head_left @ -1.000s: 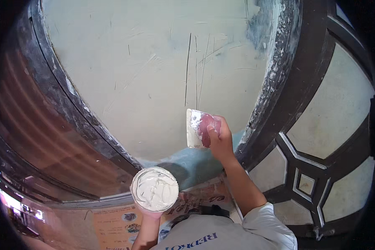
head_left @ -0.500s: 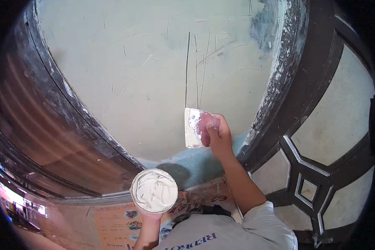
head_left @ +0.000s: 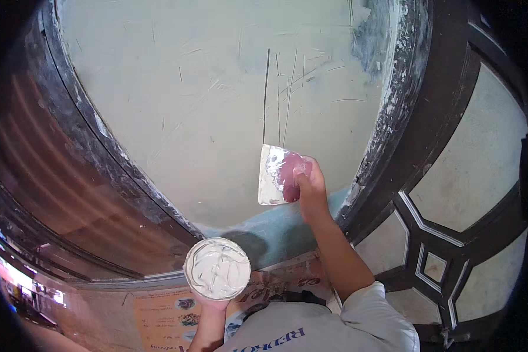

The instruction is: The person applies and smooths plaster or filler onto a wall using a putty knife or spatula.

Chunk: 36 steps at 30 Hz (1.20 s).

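In the head view, the right forearm [head_left: 343, 252] enters from the lower right, elbow out by the grey sleeve [head_left: 375, 302], and slants up and leftward to the wall panel [head_left: 188, 135]. The right hand [head_left: 312, 185] grasps a reddish putty knife [head_left: 288, 176] smeared with white, the thumb lying across its near face. The knife's long coated edge stands nearly upright and faces left, at the lower ends of the dark scored lines [head_left: 266, 97]; whether it touches the panel I cannot tell.

The left forearm [head_left: 210, 328] rises almost straight from the lower edge. The left hand [head_left: 215, 303] holds a round tub [head_left: 187, 280] of white paste [head_left: 218, 267] from below, its mouth facing the camera; most of the fingers are hidden under it.
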Motion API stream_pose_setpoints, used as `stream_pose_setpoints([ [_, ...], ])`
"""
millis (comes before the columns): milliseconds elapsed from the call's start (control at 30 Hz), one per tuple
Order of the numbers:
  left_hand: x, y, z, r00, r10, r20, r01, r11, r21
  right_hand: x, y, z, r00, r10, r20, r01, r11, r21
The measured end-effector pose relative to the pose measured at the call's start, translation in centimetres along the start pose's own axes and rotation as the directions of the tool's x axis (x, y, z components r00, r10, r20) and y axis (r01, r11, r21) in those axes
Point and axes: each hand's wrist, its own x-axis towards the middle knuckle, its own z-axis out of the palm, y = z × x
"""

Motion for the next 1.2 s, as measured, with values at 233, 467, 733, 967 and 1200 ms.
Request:
stream_pose_setpoints([
  [233,0.1,0.9,1.6,1.0,0.012,-0.003,-0.012,0.999,-0.047,-2.4,-3.0,-0.5,0.99,0.032,0.138,-0.015,0.992,-0.121],
  [467,0.6,2.7,3.6,0.994,0.04,0.097,-0.028,0.992,-0.124,-4.5,-4.5,-0.3,0.867,-0.141,0.478,0.361,0.838,-0.409],
  [733,0.1,4.2,4.1,0.977,0.097,0.19,-0.054,0.974,-0.219,-6.8,-5.2,2.0,0.765,-0.07,0.641,0.508,0.677,-0.532],
  [967,0.1,4.8,4.6,0.97,0.102,0.222,-0.046,0.968,-0.245,-7.7,-4.9,3.3,0.712,-0.036,0.701,0.583,0.587,-0.562],
  [1200,0.1,5.5,4.4,0.974,0.1,0.205,-0.034,0.952,-0.303,-8.3,-4.8,4.0,0.688,-0.049,0.724,0.607,0.586,-0.537],
])
